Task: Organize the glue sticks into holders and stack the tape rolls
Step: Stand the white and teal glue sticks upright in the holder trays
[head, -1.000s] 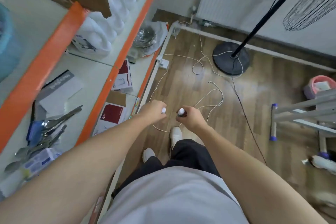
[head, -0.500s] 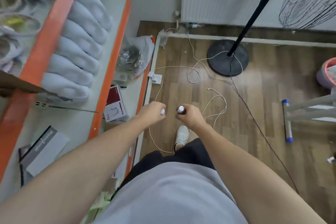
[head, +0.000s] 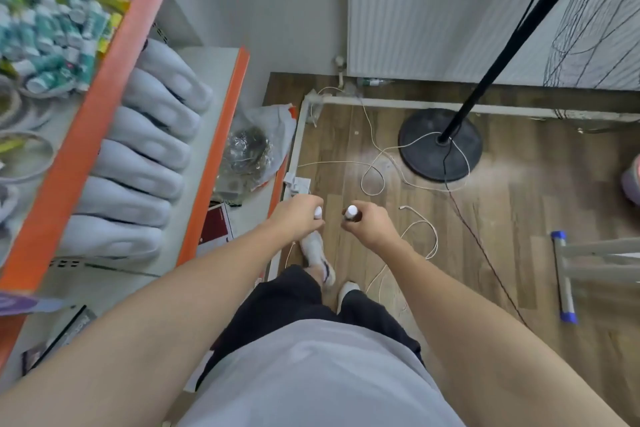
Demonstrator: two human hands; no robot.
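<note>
Head: hands grip glue sticks

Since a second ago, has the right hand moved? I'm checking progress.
Cannot tell: the camera tilted. The right hand still sits just right of the left hand, above the shoes.

The left hand grips a stick with a white cap. The right hand grips another stick, white on top and dark below, close to the fingers. Under the hands the floor is brown with a wood grain pattern, and white cables lie on it. Left of the left fingers, the shelf edges are orange and the shelf boards grey. Pale grey-white packs lie there in a row. Beyond the right fingers stands a black stand. The radiator is white with fine vertical lines. The shirt is light grey, the trousers black, the shoes white.
</note>
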